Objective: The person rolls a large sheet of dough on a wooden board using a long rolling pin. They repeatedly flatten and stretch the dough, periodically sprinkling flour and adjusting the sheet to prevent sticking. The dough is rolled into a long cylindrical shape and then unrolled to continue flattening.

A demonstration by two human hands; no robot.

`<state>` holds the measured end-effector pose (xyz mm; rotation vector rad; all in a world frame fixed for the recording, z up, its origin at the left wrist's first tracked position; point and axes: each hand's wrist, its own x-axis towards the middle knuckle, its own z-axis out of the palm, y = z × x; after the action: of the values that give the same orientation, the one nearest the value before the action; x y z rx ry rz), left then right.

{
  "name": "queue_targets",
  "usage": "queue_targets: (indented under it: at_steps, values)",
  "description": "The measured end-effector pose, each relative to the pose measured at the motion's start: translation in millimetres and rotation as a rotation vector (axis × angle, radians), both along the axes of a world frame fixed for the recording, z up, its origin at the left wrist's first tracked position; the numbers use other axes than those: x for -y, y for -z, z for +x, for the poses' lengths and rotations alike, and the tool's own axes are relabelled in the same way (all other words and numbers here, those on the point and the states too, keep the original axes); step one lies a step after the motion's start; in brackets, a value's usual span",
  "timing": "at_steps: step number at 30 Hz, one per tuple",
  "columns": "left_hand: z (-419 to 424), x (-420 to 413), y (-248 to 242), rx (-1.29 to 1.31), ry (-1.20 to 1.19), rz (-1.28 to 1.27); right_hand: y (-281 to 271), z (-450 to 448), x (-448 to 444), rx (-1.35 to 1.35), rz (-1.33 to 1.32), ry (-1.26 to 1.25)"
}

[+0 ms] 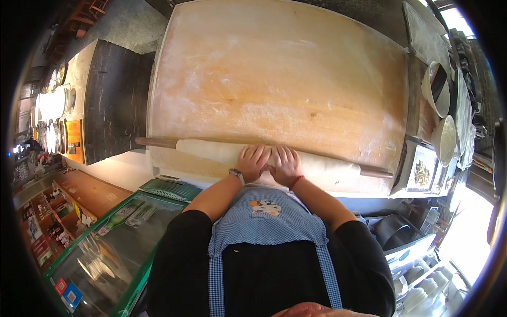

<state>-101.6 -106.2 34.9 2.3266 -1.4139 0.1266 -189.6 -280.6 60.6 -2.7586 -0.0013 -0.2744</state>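
Note:
A sheet of dough [332, 166] is wrapped around a long wooden rolling pin [158, 143], whose bare ends stick out on both sides. It lies along the near edge of a large floured wooden board [277, 79]. My left hand [253, 161], with a watch at the wrist, presses flat on the middle of the wrapped dough. Close beside it, my right hand [286, 163], with a red bracelet, rests on the dough too. The fingers of both hands point away from me and lie over the roll, not closed around it.
Two bowls [443, 140] stand right of the board, near a tray of food [423, 168]. A green-framed glass-topped cooler [130, 237] is at the lower left. Beyond the board's left edge is a dark-sided counter [113, 99] with stacked dishes. Bowls fill a rack at the lower right.

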Motion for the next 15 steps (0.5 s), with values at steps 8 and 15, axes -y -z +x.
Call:
queue_targets:
  at_steps: [8,15]
  values:
    - [102.9,82.6,-22.9,-0.157,-0.199,0.035,3.7,110.3,50.5,-0.265,-0.023,0.124]
    - [105.4,81.2,10.6,0.079,-0.169,-0.172,18.6,110.7,40.8,-0.179,-0.110,0.023]
